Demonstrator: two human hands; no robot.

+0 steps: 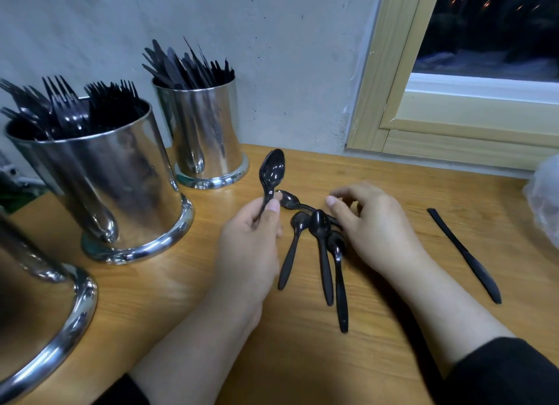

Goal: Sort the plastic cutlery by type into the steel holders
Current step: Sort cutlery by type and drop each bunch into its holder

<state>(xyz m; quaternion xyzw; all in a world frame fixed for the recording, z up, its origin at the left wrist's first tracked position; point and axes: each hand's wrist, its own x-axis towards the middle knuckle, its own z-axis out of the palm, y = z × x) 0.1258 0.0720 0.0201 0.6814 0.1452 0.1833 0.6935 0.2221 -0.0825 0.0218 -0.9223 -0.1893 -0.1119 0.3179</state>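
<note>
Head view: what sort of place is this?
Probably a café or canteen counter: steel holders of forks and knives stand on a wooden counter against a bare wall, beside a window.

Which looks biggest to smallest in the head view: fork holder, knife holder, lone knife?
1. Fork holder, though it stands nearer the camera.
2. Knife holder, farther back.
3. Lone knife on the table, thinnest by far.
</note>
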